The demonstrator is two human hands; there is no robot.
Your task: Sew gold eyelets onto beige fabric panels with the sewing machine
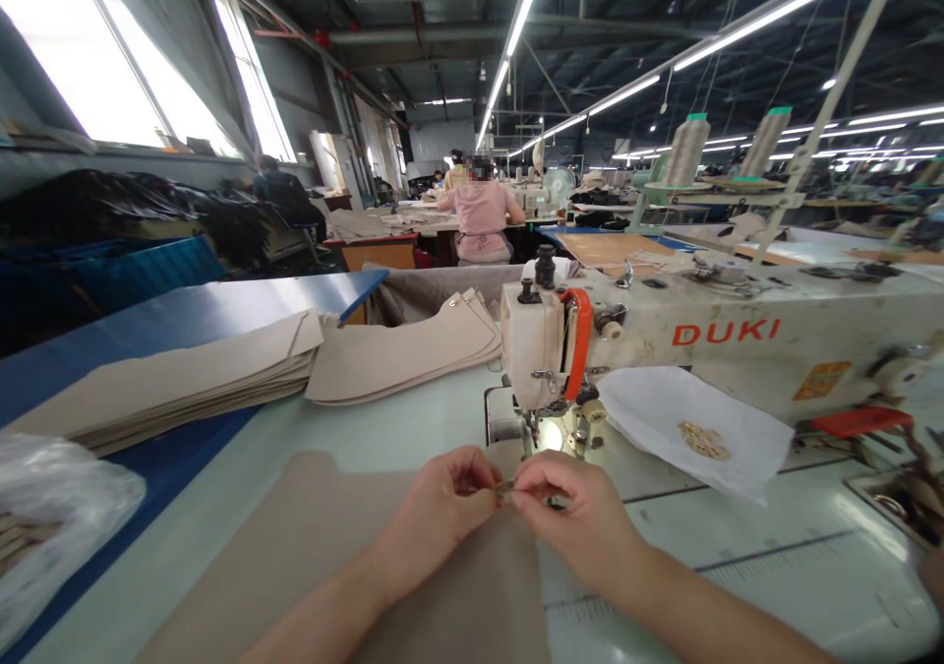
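In the head view my left hand [453,497] and my right hand [571,512] meet just in front of the sewing machine's needle area [542,428]. Both are closed in a pinch, fingertips almost touching. Between them is a small brass-coloured piece [505,490], too small and too covered by fingers to name exactly. Under my hands lies a large beige panel [331,546], flat on the machine table, its narrow upper end reaching toward the presser foot. The sewing machine [626,320] has its lamp lit.
Right of the needle, a white sheet [649,403] bears several gold-coloured metal fittings [704,440]. Stacked beige panels [184,374] and another pile [402,349] lie at the left and back. A clear plastic bag [74,507] sits far left. A co-worker [483,213] sits ahead.
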